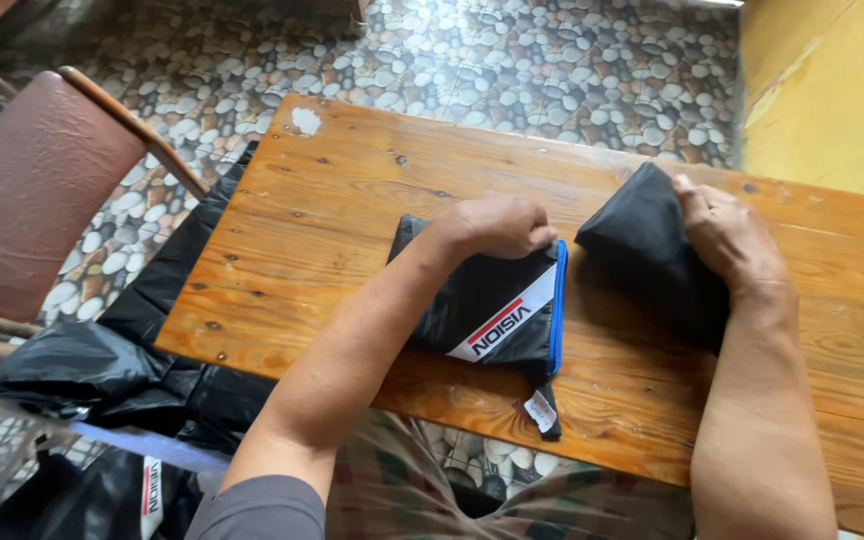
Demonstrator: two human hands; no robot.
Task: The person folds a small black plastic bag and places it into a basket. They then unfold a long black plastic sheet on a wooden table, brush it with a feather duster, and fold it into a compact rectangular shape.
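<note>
A wooden table point(352, 180) fills the middle and right of the frame. At the lower left, a heap of black plastic bags point(102, 370) spills off its edge, below a brown chair point(32, 180) at the upper left. At centre lies a folded black garment point(487, 305) with blue trim. The left hand point(497, 225) presses on it, curled into a fist. The right hand point(727, 235) pinches the garment's raised black fold right of centre.

Both hands point(497, 225) point(727, 235) on black garment point(492, 300), wooden table point(352, 210)
</note>
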